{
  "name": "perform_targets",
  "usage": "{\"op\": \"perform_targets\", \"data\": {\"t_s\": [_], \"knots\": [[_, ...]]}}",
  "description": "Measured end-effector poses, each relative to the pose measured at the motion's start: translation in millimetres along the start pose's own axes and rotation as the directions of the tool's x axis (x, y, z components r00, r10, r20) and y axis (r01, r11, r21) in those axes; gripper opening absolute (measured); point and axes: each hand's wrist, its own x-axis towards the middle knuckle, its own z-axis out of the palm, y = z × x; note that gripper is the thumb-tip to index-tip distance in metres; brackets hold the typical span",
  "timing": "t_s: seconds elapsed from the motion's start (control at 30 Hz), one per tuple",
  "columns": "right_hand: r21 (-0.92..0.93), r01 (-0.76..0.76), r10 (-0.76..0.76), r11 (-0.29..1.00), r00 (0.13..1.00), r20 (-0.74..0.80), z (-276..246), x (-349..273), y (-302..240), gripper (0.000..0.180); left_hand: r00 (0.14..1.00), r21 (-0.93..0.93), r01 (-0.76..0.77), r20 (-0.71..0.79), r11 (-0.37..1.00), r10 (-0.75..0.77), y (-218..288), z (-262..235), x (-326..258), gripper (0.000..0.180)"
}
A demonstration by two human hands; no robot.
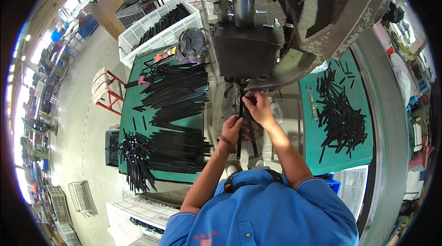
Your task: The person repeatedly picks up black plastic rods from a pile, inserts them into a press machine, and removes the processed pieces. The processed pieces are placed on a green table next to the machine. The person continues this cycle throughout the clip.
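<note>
Both my hands are in front of a heavy dark press [249, 55], just below its block. My left hand [233, 128] is closed around a long narrow black strip [239, 148], which runs upright from under the press toward my body. Higher up, my right hand [258, 107] is closed by the strips' upper ends, thumb and fingers pinched together. A second black strip [254, 147] slants down between my hands, beneath the right one. Which strip the right fingertips grip is hard to see. The far end of the first strip is hidden under the press.
On the left, a green table [133, 131] carries piles of long black strips [175, 94] and a patterned bag [192, 46]. A white crate [195, 18] of strips stands behind. The right green table [311, 147] holds short black pieces [343, 121] and a wrench [313, 103].
</note>
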Motion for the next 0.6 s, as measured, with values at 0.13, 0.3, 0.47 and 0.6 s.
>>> {"op": "perform_targets", "data": {"t_s": [0.13, 0.3, 0.47, 0.6], "knots": [[-0.093, -0.021, 0.017, 0.995, 0.999, -0.044, 6.5, -1.5, 20.6, 0.015, 0.996, 0.04, 0.039, 0.078, 0.998, -0.042, 6.3, -2.3, -2.3, 0.02], [-0.155, -0.107, 0.09, 0.982, 0.99, -0.111, 12.9, -13.8, 11.5, 0.015, 0.989, 0.095, 0.108, 0.09, 0.99, -0.117, 10.8, -5.4, 0.9, 0.019], [-0.174, -0.188, 0.159, 0.967, 0.973, -0.167, 13.6, -18.4, 2.7, 0.015, 0.984, 0.126, 0.125, 0.107, 0.984, -0.139, 14.3, -3.7, 4.9, 0.02], [-0.202, -0.142, 0.101, 0.969, 0.974, -0.202, 15.2, -19.8, 3.8, 0.014, 0.946, 0.217, 0.178, 0.23, 0.96, -0.227, 26.7, -12.6, -0.9, 0.022]]}}
